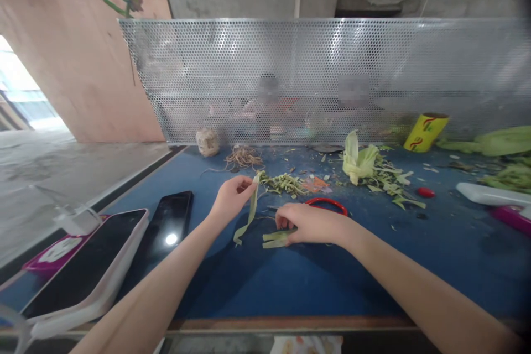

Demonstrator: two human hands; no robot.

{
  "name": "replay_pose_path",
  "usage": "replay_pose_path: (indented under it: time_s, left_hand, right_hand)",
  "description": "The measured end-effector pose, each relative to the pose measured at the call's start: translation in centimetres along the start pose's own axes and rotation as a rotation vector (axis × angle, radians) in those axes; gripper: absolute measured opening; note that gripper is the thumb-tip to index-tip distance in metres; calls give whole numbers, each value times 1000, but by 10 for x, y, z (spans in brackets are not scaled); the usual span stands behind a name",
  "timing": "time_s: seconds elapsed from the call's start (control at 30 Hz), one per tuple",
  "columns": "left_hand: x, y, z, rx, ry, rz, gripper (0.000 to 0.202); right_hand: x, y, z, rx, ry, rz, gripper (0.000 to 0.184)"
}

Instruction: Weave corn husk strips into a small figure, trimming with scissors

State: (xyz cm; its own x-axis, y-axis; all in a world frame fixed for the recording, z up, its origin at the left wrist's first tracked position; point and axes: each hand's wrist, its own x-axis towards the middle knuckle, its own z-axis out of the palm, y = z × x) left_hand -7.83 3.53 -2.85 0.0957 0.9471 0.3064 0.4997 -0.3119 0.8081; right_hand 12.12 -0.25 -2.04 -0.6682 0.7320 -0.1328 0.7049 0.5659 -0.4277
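My left hand (234, 194) pinches the upper end of a long, pale green strip of husk (250, 213), which hangs down towards the blue tabletop with its lower end curled. To its right, my right hand (311, 222) has its fingers closed on short, flat husk pieces (274, 240) low over the table. Scissors with red handles (338, 206) lie just behind my right hand, partly hidden by it. Beyond both hands is a small heap of green twisted husk bits (285, 183).
Loose twine (244, 158) and a whitish roll (207, 142) lie at the back. A leafy husk (360, 165), scraps and a yellow tube (426, 133) are farther right. Phones (168, 218) lie at left. A perforated metal screen (249, 55) closes the table's back.
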Motion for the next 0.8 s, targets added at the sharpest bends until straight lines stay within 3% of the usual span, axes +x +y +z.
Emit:
replay_pose_path:
  time_s: [0.1, 0.27, 0.43, 0.8]
  left_hand:
    - [-1, 2, 1, -4, -22, -1, 27]
    - [-4, 7, 4, -13, -51, -3, 26]
    - [-6, 10, 5, 0, -69, 7, 25]
    - [-4, 7, 6, -29, -100, -14, 28]
  right_hand:
    - [1, 5, 3, 75, -15, 42, 32]
    - [-2, 4, 3, 148, -64, 108, 23]
    - [-4, 4, 3, 61, 48, 95, 24]
    - [-11, 0, 1, 40, 40, 50, 14]
